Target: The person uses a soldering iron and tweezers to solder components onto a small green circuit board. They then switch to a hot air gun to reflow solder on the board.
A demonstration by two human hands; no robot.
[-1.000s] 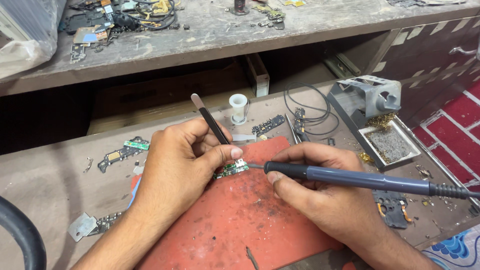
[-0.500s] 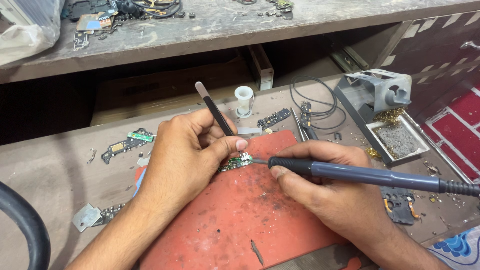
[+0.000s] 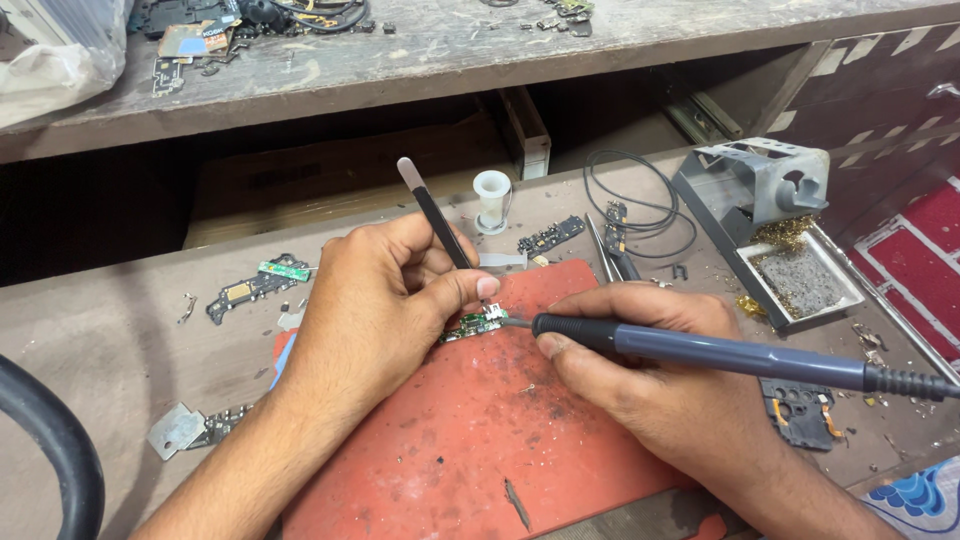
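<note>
While near mat (image 3: 480, 440) edge, board (image 3: 470, 325).

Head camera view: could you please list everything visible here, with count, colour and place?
small circuit board: one, green, on the mat under the iron's tip
soldering iron: one, dark blue-grey handle, lying across the mat's right side
tweezers: one pair, black, rising from the left hand
work mat: one, red, centre of the bench
soldering iron stand: one, grey, right rear, with tray
white spool: one, behind the mat
board scraps: several, dark and green, left of the mat
upper shelf: one, grey, top, holding parts
left hand: pinching the tweezers
right hand: gripping the soldering iron
</note>
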